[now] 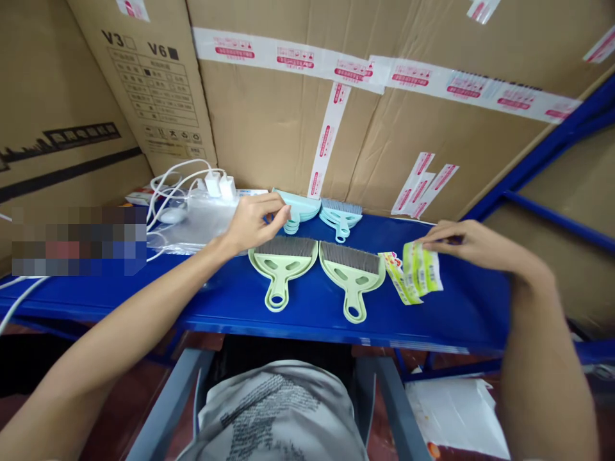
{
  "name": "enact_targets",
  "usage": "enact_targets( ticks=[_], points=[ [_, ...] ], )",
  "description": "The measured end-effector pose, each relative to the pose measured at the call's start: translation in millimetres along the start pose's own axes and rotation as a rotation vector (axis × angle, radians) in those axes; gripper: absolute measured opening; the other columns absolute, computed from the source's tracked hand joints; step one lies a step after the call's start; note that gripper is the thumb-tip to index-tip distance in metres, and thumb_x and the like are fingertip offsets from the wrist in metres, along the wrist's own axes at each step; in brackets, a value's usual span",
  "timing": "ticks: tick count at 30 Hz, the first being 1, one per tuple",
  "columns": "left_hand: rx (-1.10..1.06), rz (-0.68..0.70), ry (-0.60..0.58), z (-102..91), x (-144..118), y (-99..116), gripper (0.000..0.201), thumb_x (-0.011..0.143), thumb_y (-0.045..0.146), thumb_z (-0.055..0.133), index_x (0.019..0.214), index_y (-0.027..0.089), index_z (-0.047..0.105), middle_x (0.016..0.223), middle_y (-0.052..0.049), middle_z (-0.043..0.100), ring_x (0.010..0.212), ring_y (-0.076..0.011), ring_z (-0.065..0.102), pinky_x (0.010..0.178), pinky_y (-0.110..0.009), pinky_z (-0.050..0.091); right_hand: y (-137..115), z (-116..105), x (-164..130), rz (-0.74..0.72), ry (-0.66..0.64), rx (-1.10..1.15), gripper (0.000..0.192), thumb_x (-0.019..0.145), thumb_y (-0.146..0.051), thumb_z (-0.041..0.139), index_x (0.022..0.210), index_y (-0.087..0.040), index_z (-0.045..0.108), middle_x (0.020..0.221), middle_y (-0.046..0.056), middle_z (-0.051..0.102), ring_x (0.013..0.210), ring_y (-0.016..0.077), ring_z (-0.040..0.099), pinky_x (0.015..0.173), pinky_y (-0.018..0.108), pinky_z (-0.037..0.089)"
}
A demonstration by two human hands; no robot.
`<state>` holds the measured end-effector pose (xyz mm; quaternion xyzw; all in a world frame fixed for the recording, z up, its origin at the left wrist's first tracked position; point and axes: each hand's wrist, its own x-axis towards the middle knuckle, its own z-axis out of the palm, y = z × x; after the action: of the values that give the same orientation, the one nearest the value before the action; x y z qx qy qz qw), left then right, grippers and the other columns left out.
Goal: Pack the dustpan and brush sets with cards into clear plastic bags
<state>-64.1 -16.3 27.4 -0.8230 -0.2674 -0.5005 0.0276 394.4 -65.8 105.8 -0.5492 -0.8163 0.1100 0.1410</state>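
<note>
My right hand (456, 242) pinches the top edge of a yellow-green printed label sheet (423, 269), which hangs just above the blue tabletop. Another yellow-green label (401, 278) lies partly behind it. My left hand (259, 221) is closed, thumb against curled fingers; anything between them is too small to make out. It hovers over the bristles of the left green hand brush and dustpan set (283, 266). Beside that lies a second green brush and dustpan set (353, 275), handle towards me. Behind them are a light-blue dustpan (302, 206) and a light-blue brush set (341, 219).
On the left of the blue table (307, 323) stand white chargers (221, 186) with tangled cables and a clear plastic bag (204, 221). Taped cardboard (278, 109) walls off the back. A blue metal frame bar (542, 160) slants up at the right.
</note>
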Motion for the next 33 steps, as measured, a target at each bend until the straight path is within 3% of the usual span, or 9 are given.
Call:
enact_targets(
  ticks=[3,5,10,14,18,24,27,30,33],
  points=[
    [-0.166,-0.121,-0.026,3.7,-2,2,0.046,0.105,0.042,0.053,0.071,0.017,0.07,0.069,-0.004,0.07,0.061,-0.0129,0.063,0.062,-0.027,0.048,-20,-31,-1,-0.05,0.015,0.075,0.041,0.089,-0.059,0.077,0.1,-0.022,0.088,0.101,0.009,0.083,0.09,0.0214,0.073,0.08,0.036,0.056],
    [-0.404,-0.238,-0.087,8.6,-2,6,0.042,0.104,0.047,0.057,0.08,0.016,0.072,0.079,-0.006,0.074,0.066,-0.0141,0.068,0.061,-0.026,0.052,-38,-32,10,-0.073,0.113,0.154,0.04,0.086,-0.058,0.08,0.097,-0.02,0.088,0.096,0.008,0.083,0.088,0.0198,0.072,0.078,0.036,0.055],
    [-1.017,-0.459,-0.368,26.1,-3,23,0.055,0.099,0.06,0.059,0.13,0.015,0.062,0.122,-0.02,0.075,0.101,-0.0262,0.078,0.074,-0.036,0.065,-97,38,61,-0.272,0.173,0.47,0.033,0.084,-0.053,0.085,0.094,-0.021,0.084,0.092,0.005,0.081,0.08,0.0179,0.07,0.073,0.032,0.056],
    [-0.959,-0.569,-0.428,35.3,-10,27,0.052,0.09,0.041,0.077,0.132,0.015,0.06,0.11,-0.015,0.079,0.094,-0.0231,0.078,0.077,-0.036,0.065,-119,90,81,-0.275,0.203,0.681,0.036,0.084,-0.057,0.082,0.089,-0.021,0.079,0.077,0.003,0.075,0.065,0.0148,0.065,0.057,0.03,0.053],
    [-0.813,-0.564,-0.361,33.1,-13,17,0.05,0.084,0.033,0.081,0.126,0.014,0.064,0.102,-0.011,0.079,0.09,-0.0215,0.078,0.075,-0.035,0.064,-108,98,76,-0.239,0.155,0.742,0.038,0.083,-0.056,0.084,0.085,-0.02,0.076,0.076,0.004,0.074,0.06,0.0129,0.061,0.05,0.028,0.048],
    [-0.746,-0.541,-0.318,26.5,-8,5,0.049,0.088,0.037,0.079,0.128,0.012,0.067,0.115,-0.015,0.079,0.095,-0.0225,0.078,0.081,-0.038,0.066,-87,89,76,-0.188,0.156,0.808,0.041,0.075,-0.057,0.09,0.08,-0.019,0.075,0.076,0.005,0.073,0.061,0.0151,0.064,0.056,0.032,0.056],
    [-0.782,-0.621,-0.289,25.2,-9,1,0.054,0.083,0.034,0.084,0.13,0.013,0.068,0.121,-0.015,0.078,0.098,-0.0236,0.078,0.083,-0.037,0.065,-69,72,70,-0.187,0.147,0.805,0.042,0.073,-0.055,0.091,0.095,-0.021,0.079,0.082,0.005,0.075,0.067,0.0174,0.066,0.057,0.032,0.057],
    [-0.751,-0.654,-0.269,21.9,-10,-9,0.062,0.077,0.033,0.09,0.132,0.015,0.069,0.127,-0.014,0.076,0.104,-0.0262,0.076,0.087,-0.037,0.064,-35,40,52,-0.119,0.005,0.688,0.054,0.075,-0.05,0.09,0.121,-0.024,0.077,0.086,0.004,0.078,0.072,0.019,0.069,0.063,0.032,0.057],
    [-0.663,-0.575,-0.247,17.4,-11,-23,0.065,0.072,0.032,0.093,0.131,0.015,0.071,0.134,-0.014,0.074,0.117,-0.029,0.072,0.099,-0.04,0.06,1,18,40,0.005,-0.223,0.469,0.05,0.076,-0.054,0.088,0.115,-0.023,0.08,0.085,0.006,0.08,0.074,0.0219,0.072,0.066,0.034,0.056]
  ],
)
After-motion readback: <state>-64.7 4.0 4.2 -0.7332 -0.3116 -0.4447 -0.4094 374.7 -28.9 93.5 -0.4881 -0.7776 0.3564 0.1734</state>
